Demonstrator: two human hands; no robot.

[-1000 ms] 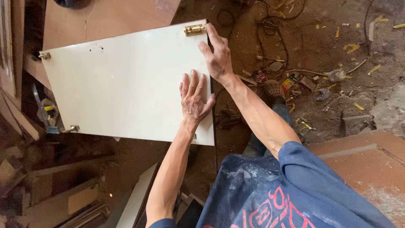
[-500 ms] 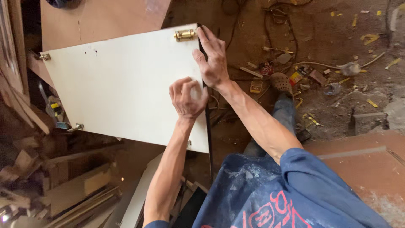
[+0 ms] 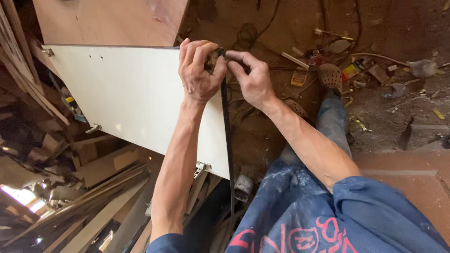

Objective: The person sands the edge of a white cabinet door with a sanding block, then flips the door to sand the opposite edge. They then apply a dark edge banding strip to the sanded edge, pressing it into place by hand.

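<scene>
Far to my left lies a heap of wood offcuts [image 3: 56, 187], planks and strips piled loosely below the white panel [image 3: 136, 98]. The panel is tilted, its long face toward me, with a brown board [image 3: 108, 21] beyond its far edge. Small metal fittings sit on it: one at the far left corner [image 3: 47, 51], one on the near left edge [image 3: 93, 128] and one at the near right corner [image 3: 201, 167].

My left hand [image 3: 199, 70] is at the panel's far right corner, fingers curled tight over the top of the corner. A small brass-coloured fitting [image 3: 213, 58] peeks out between thumb and fingers, so the grip is closed on it, though most of it is hidden.

Just beside it, my right hand [image 3: 253, 79] comes in from the right, thumb and forefinger pinched together at the panel's dark right edge [image 3: 226, 122], touching the same corner. I cannot tell whether the pinch has anything in it besides the edge.

Further right, the dirt floor [image 3: 398, 28] is strewn with scraps, wires and bits of packaging, and my sandalled foot [image 3: 330, 75] stands among them. A reddish board [image 3: 408, 178] lies at the near right.
</scene>
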